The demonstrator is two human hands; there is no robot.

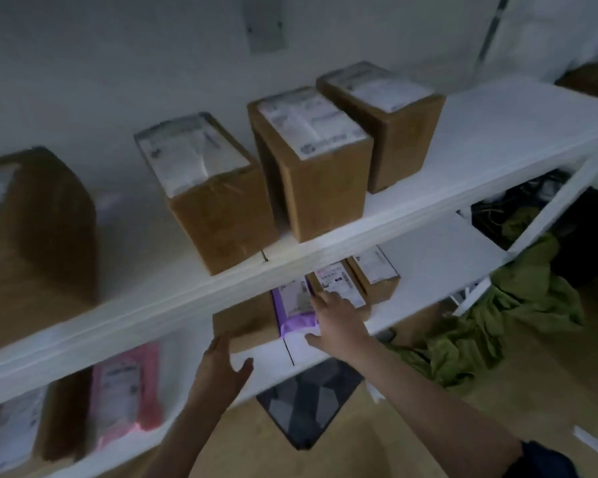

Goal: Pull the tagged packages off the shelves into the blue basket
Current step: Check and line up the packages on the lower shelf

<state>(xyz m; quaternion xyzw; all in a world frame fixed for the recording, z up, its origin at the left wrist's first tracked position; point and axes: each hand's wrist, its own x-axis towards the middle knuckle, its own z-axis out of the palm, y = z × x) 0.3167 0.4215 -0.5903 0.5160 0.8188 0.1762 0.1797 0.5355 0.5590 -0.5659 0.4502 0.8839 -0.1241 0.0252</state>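
Note:
On the middle shelf (439,250) a purple mailer bag (292,301) lies between a brown box (246,324) and a labelled brown box (339,282). My right hand (335,322) reaches over the purple bag with straight fingers, its fingertips at the labelled box. My left hand (221,367) is spread open, its fingertips touching the lower front of the brown box. Another small labelled box (373,274) sits to the right. The blue basket is out of view.
The top shelf (497,132) carries three upright labelled cartons (311,160) and a large one (38,236) at left. A pink mailer (125,391) and another parcel (14,429) sit lower left. Green cloth (497,322) and a dark patterned mat (308,401) lie on the floor.

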